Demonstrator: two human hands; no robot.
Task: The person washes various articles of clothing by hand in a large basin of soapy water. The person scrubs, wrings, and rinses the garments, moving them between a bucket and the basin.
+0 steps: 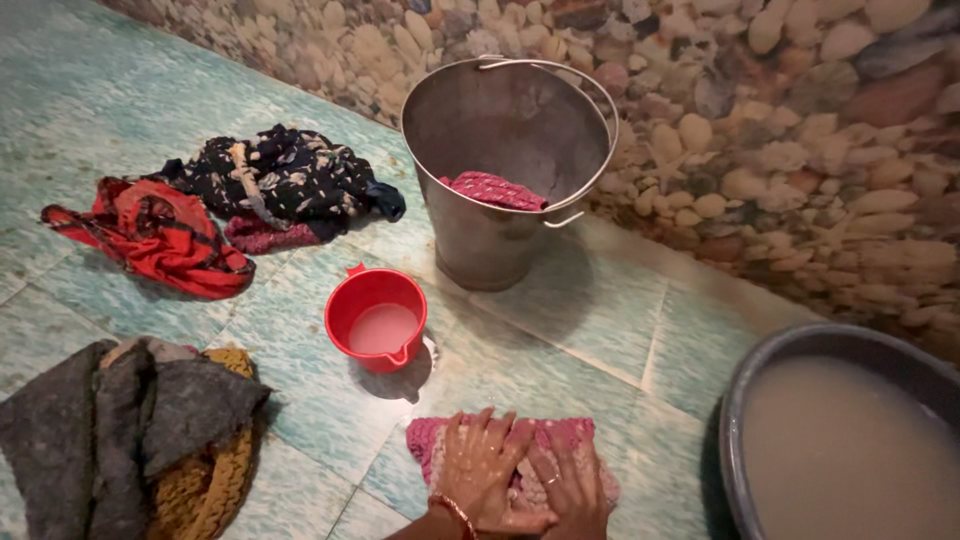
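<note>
Nearest, at the bottom edge of the view, two hands press down on one pink knitted cloth (575, 437) that lies flat on the pale green tiled floor (600, 340). The left hand (480, 468) lies palm down with its fingers slightly spread and stretched forward over the cloth, a beaded bangle (452, 512) at its wrist. The right hand (565, 480) lies just beside it, touching it, its fingers close together and flat on the same cloth, with one ring (551, 479) on a finger. To the right, one wide grey basin (745, 400) holds cloudy, soapy-looking water and is cut off by the frame. To the left lies one heap of cloth: a dark grey felt-like piece (110, 420) draped over a mustard-yellow knitted piece (215, 490). Just beyond the hands stands one small red plastic mug (345, 320) with a handle, upright, holding milky water. Farther back, one metal bucket (480, 240) with a wire handle stands upright by the wall, and one crumpled dark pink cloth (495, 190) lies inside it. Left of the bucket, two more bundles lie on the floor, touching each other: one black garment with a pale flower print (280, 175) and one red checked garment (155, 235). Behind everything runs a wall covered in a pebble pattern (800, 130).
</note>
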